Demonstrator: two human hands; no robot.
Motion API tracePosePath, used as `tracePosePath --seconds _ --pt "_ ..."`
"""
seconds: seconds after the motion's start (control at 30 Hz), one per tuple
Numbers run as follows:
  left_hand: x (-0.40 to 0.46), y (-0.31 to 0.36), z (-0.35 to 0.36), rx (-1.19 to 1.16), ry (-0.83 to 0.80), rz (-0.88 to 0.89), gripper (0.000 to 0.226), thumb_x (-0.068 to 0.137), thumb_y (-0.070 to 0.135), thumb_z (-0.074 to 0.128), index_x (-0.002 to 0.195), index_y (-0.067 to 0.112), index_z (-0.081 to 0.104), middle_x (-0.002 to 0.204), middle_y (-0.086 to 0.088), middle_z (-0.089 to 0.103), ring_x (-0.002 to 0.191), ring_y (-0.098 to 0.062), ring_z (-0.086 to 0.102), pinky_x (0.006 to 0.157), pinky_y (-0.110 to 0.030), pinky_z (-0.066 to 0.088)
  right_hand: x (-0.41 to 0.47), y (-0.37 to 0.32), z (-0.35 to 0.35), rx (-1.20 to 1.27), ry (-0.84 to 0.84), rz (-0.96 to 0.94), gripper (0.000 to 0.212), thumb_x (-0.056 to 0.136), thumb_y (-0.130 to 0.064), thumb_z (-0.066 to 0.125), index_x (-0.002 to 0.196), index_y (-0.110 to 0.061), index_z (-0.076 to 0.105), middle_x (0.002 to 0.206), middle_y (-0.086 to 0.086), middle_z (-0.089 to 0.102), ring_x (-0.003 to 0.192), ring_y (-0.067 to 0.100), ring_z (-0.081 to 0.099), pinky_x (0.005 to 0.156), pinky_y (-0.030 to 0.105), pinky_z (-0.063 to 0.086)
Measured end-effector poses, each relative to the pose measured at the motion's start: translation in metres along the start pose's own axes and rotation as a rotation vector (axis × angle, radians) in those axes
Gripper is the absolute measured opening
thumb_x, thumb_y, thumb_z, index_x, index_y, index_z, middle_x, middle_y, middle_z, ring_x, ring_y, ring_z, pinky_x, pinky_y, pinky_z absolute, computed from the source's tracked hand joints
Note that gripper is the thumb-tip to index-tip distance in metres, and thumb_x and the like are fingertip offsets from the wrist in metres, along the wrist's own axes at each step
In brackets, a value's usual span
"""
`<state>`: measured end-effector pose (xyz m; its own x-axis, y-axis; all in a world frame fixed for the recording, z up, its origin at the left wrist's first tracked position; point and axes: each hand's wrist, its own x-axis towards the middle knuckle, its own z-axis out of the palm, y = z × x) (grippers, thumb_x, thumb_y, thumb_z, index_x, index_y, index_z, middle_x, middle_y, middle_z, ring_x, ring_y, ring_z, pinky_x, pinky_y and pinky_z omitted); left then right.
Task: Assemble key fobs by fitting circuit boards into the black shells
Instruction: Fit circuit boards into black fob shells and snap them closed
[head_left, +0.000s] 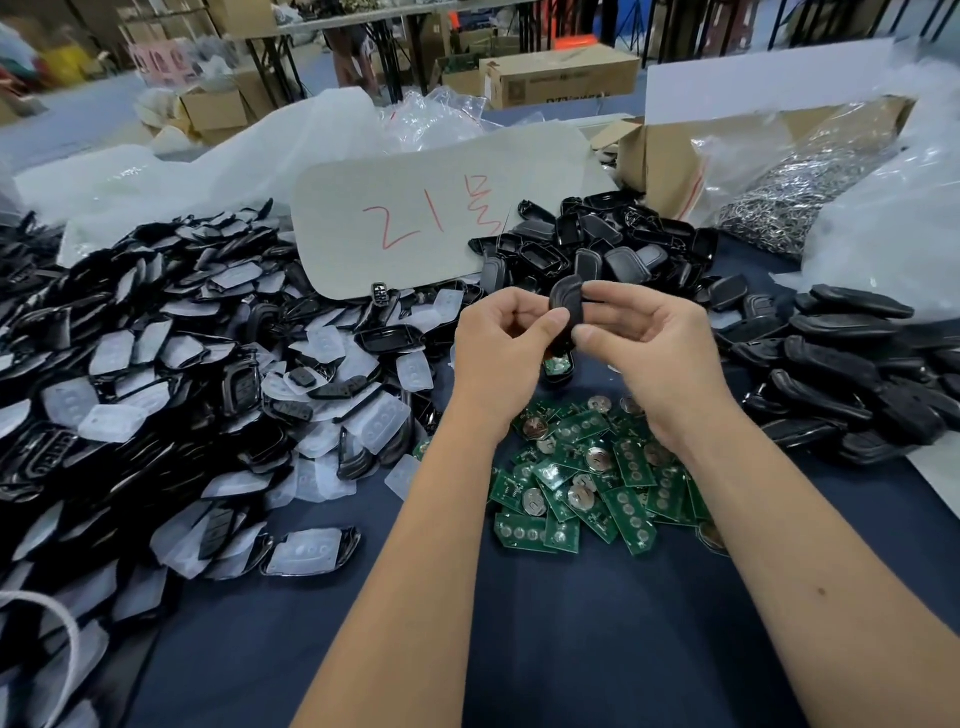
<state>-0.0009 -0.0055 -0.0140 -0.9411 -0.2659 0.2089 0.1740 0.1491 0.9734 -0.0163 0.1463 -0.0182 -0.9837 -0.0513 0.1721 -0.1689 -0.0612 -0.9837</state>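
Observation:
Both hands meet above the table's middle around one black key fob shell (569, 301). My left hand (506, 343) pinches its left side with thumb and fingers, and my right hand (644, 338) pinches its right side. Just below the hands lies a shell with a green circuit board (557, 366) seated in it. A heap of loose green circuit boards (587, 478) covers the dark blue table under my wrists. Empty black shells (597, 249) are piled behind the hands.
A large pile of black front covers with translucent button pads (156, 374) fills the left. Closed black fobs (852, 374) are stacked at the right. A card with red writing (431, 213), a cardboard box (660, 156) and a bag of metal rings (779, 202) stand behind.

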Motion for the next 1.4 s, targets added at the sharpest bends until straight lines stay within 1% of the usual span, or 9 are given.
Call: tracePosePath --seconds 0.1,0.3,0.43,0.57,0.67,0.87,0.97,1.03,1.4 --pt "0.002 0.0 0.002 0.092 0.036 0.065 0.013 0.088 0.006 0.079 0.078 0.005 0.07 0.07 -0.01 0.065 0.068 -0.016 0.057 0.072 -0.042 0.056 -0.005 0.001 0.005 -0.283 -0.03 -0.105 0.058 0.079 -0.005 0.088 0.133 -0.013 0.068 0.111 -0.001 0.076 0.098 0.008 0.074 0.088 0.024 0.06" --pt "-0.002 0.006 0.006 0.142 -0.025 0.1 0.017 0.088 0.012 0.079 0.073 0.01 0.072 0.067 -0.009 0.068 0.064 -0.016 0.059 0.069 -0.042 0.055 -0.006 0.003 0.008 -0.361 0.097 -0.163 0.045 0.08 -0.014 0.087 0.124 -0.017 0.075 0.104 -0.006 0.077 0.092 0.001 0.074 0.084 0.024 0.062" --pt "-0.001 0.006 0.007 0.161 0.001 0.128 0.032 0.101 0.031 0.061 0.086 0.008 0.077 0.08 -0.015 0.073 0.079 -0.031 0.067 0.077 -0.048 0.054 -0.001 0.004 0.003 -0.042 0.101 -0.038 0.048 0.08 -0.008 0.088 0.12 -0.027 0.071 0.099 -0.003 0.081 0.097 0.012 0.077 0.09 0.033 0.062" --pt "0.002 -0.012 0.004 0.753 -0.063 0.081 0.035 0.101 0.04 0.062 0.13 0.023 0.07 0.119 -0.005 0.063 0.118 -0.026 0.05 0.104 -0.038 0.042 0.003 0.002 -0.006 0.333 0.034 0.112 0.063 0.084 0.004 0.079 0.139 -0.022 0.063 0.107 0.014 0.079 0.101 0.029 0.075 0.093 0.042 0.061" --pt "0.0 -0.019 0.006 0.925 -0.131 0.053 0.047 0.098 0.045 0.066 0.141 0.026 0.061 0.128 -0.006 0.051 0.122 -0.029 0.038 0.104 -0.036 0.032 0.003 0.0 -0.009 0.474 -0.007 0.145 0.062 0.077 -0.003 0.079 0.136 -0.014 0.065 0.105 0.018 0.075 0.096 0.03 0.073 0.092 0.042 0.062" --pt "-0.001 -0.012 0.002 0.348 0.001 -0.018 0.028 0.088 0.016 0.081 0.108 0.028 0.065 0.082 -0.003 0.068 0.074 -0.014 0.067 0.068 -0.027 0.058 0.004 -0.001 -0.009 0.592 0.005 0.202 0.06 0.079 -0.01 0.074 0.138 -0.008 0.062 0.106 0.019 0.069 0.098 0.031 0.073 0.087 0.039 0.063" --pt "-0.001 -0.006 0.003 -0.061 0.03 -0.249 0.02 0.094 0.009 0.075 0.11 0.02 0.068 0.096 -0.019 0.071 0.081 -0.028 0.073 0.066 -0.037 0.064 0.003 0.0 -0.009 0.57 -0.016 0.218 0.048 0.082 -0.015 0.072 0.13 -0.012 0.067 0.106 0.015 0.074 0.098 0.03 0.075 0.084 0.037 0.064" --pt "0.0 -0.003 0.003 -0.231 0.047 -0.363 0.016 0.098 0.006 0.069 0.11 0.017 0.069 0.103 -0.021 0.071 0.079 -0.026 0.072 0.064 -0.031 0.062 0.003 0.001 -0.008 0.533 -0.027 0.223 0.038 0.088 -0.015 0.071 0.126 -0.015 0.07 0.107 0.014 0.077 0.096 0.026 0.076 0.08 0.034 0.064" --pt "0.001 -0.001 0.001 -0.303 0.035 -0.389 0.021 0.097 0.0 0.068 0.113 0.012 0.067 0.098 -0.017 0.063 0.066 -0.019 0.068 0.06 -0.028 0.061 0.002 0.0 -0.005 0.46 -0.081 0.201 0.047 0.077 -0.016 0.077 0.124 -0.015 0.072 0.115 0.017 0.068 0.096 0.017 0.073 0.084 0.032 0.062"
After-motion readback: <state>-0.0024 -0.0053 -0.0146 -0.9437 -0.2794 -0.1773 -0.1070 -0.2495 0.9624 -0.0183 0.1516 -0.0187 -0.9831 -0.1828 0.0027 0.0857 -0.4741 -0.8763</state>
